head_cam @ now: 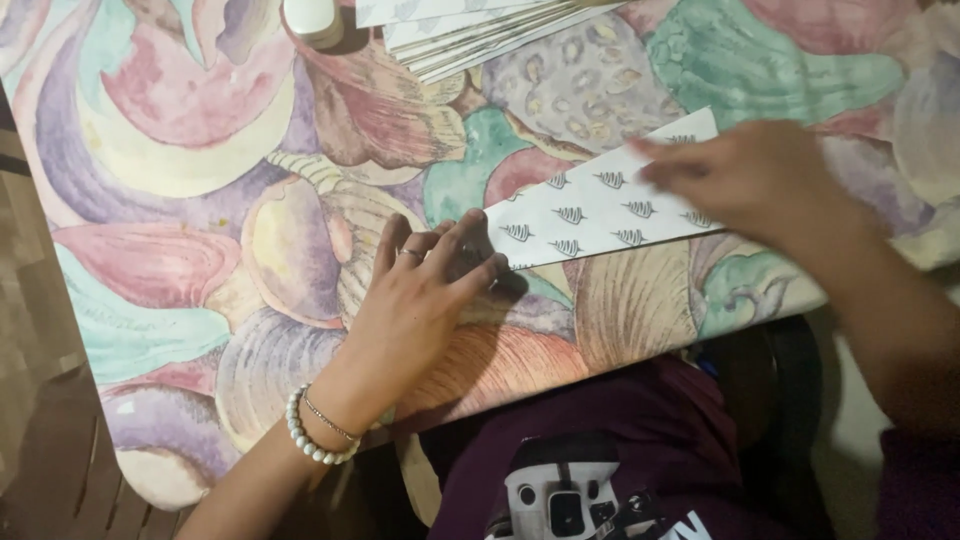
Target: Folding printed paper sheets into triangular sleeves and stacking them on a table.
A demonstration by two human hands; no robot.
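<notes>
White patterned paper [600, 205], folded into a long strip with small grey leaf-like marks, lies on a table [200, 150] covered in a pastel shell print. The left hand [420, 290] presses flat on the strip's near-left end, fingers spread and open, seemingly to pin it in place. The right hand [745, 175], blurred, rests on the far-right end with its fingers laid on the paper, probably smoothing a crease; neither hand is clamped around it. The strip's long axis runs diagonally, from lower left up to upper right. A stack of similar sheets [470, 25] and a small white object [312, 18] sit at the far edge.
</notes>
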